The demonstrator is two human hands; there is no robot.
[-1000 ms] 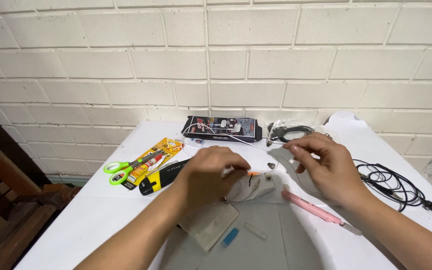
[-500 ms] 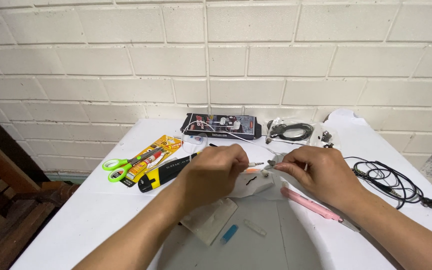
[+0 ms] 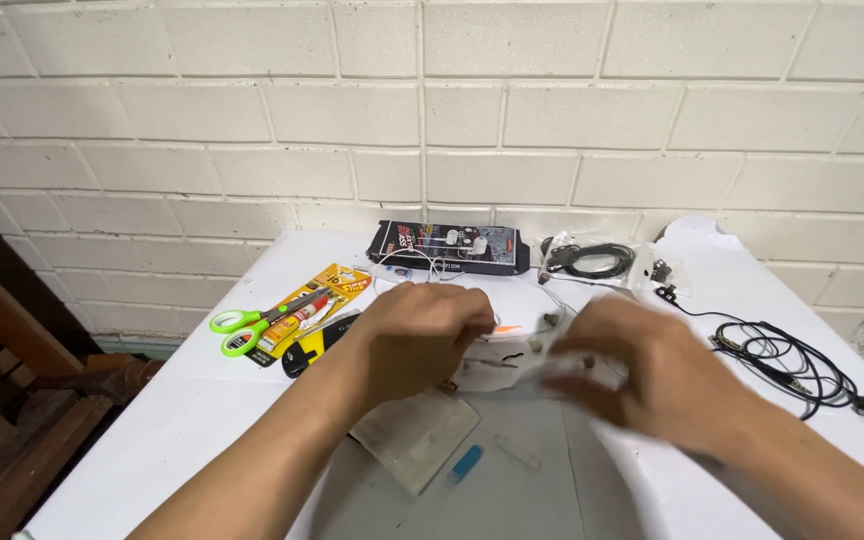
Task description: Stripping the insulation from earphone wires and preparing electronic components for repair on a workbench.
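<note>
Two hands, the left hand [image 3: 422,335] and the blurry right hand [image 3: 642,365], seem to pinch a small clear plastic bag [image 3: 512,360] between them on the white table [image 3: 152,420].

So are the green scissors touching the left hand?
Apart. The head view shows the green scissors lying on the table's left side, with bare white table between them and the left hand.

Crumpled clear plastic packet [image 3: 512,362], flat on white table [image 3: 202,400]
</note>
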